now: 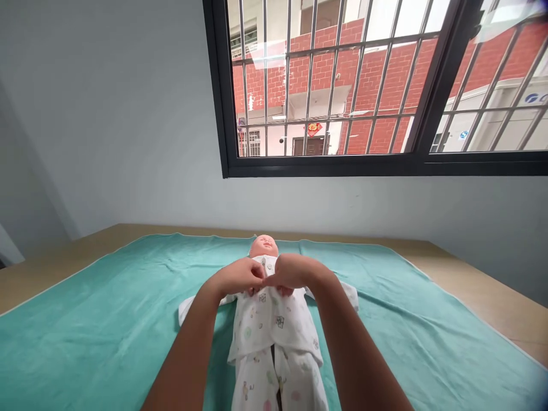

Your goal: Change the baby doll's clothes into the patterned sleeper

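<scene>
A baby doll (pixel 264 245) lies on its back on a teal towel (pixel 107 319), head toward the far wall. It wears a white printed top (pixel 274 319) and matching trousers (pixel 257 388). My left hand (pixel 240 277) and my right hand (pixel 295 271) meet over the doll's chest, fingers curled and pinching the front of the top near the neckline. The fingertips touch each other at the middle. Both sleeves of the top spread out sideways under my forearms.
The towel covers a wooden table (pixel 483 285) that reaches to a grey wall. A barred window (pixel 342 85) above shows a red brick building outside. Bare table edge shows at left and right.
</scene>
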### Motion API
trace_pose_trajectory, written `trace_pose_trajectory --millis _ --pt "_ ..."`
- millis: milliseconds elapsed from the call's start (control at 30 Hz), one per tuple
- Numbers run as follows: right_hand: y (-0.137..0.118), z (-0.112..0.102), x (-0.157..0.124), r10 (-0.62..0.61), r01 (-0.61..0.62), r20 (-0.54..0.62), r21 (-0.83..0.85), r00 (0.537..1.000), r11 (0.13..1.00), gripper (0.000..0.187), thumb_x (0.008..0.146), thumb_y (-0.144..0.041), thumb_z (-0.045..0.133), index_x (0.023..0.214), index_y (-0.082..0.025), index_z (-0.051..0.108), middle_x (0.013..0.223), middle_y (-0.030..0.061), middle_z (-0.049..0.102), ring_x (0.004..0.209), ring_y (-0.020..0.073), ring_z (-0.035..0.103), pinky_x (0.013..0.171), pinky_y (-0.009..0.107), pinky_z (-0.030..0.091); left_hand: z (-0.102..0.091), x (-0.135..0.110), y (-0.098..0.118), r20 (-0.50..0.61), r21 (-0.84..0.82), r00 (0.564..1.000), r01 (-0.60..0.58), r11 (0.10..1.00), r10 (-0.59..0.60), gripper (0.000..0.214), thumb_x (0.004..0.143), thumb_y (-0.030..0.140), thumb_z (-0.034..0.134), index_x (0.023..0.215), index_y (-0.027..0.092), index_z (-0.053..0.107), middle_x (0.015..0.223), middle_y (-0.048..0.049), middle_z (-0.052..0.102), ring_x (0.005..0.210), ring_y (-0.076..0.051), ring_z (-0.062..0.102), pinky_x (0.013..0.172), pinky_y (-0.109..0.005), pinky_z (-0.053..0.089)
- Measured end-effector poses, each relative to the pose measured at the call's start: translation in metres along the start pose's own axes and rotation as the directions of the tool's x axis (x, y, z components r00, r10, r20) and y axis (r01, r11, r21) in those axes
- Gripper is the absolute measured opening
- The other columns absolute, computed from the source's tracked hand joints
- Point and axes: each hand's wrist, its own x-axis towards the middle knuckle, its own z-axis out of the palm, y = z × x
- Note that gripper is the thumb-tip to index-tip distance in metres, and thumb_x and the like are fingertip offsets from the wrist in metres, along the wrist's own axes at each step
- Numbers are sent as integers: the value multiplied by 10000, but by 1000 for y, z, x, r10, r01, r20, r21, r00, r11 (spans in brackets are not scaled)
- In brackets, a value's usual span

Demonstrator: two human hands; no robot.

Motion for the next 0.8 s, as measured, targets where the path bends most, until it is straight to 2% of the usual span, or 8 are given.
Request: trace_pose_trajectory --millis 67,133,267,400,467,600,700,800 --pt "-6 5 -1 17 -16 24 -17 1000 1000 328 714 -459 649 515 -204 597 631 47 706 633 210 604 605 333 410 -2 -3 2 41 66 999 -11 998 9 53 635 239 593 636 195 622 609 22 601 596 -132 539 520 -215 360" --pt "-9 10 1 34 -33 18 -35 999 999 310 695 -409 663 482 -205 570 599 42 689 604 200 586 599 332 412 -2 -4 3 45 64 999 -5 998 2 127 618 237 599 722 210 666 655 25 619 612 -139 548 535 -221 380" --pt "-13 16 7 19 -21 -26 -115 999 993 258 670 -208 622 436 -199 513 534 21 642 547 171 551 587 321 415 0 -1 2 34 46 999 -44 998 43 210 644 264 591 818 223 702 707 16 639 632 -149 566 568 -235 412" --pt "-10 11 4 -19 20 7 -128 1000 992 258 680 -123 553 435 -193 507 508 22 613 532 156 530 572 300 404 0 -3 1 5 47 999 -44 998 43 276 640 242 579 887 237 703 703 22 635 639 -155 581 571 -239 418" --pt "-7 5 -2 7 -6 6 -151 1000 988 235 668 -97 543 451 -186 521 552 32 632 525 153 515 552 300 389 0 -5 2 19 31 999 -39 999 38 310 640 248 595 931 244 702 744 20 647 647 -154 591 581 -241 429" --pt "-7 -6 -15 62 -78 -80 -213 995 974 201 652 -85 555 478 -180 524 611 35 636 503 142 469 516 304 350 4 -7 7 19 81 996 -87 993 85 190 684 296 590 827 243 703 766 21 658 693 -152 593 597 -236 415" --pt "-8 -6 -15 81 -94 -64 -223 995 970 224 693 -134 566 479 -182 520 595 26 610 505 143 472 524 304 353 10 -6 11 27 144 995 -104 984 101 116 685 303 581 708 227 665 682 32 622 663 -145 554 562 -239 372" --pt "-8 -5 -12 83 -101 -80 -253 993 962 270 747 -203 561 480 -183 524 584 27 599 518 152 488 548 310 364 16 -1 15 4 202 997 -73 977 73 91 653 312 610 669 224 629 663 40 603 648 -147 531 543 -251 349"
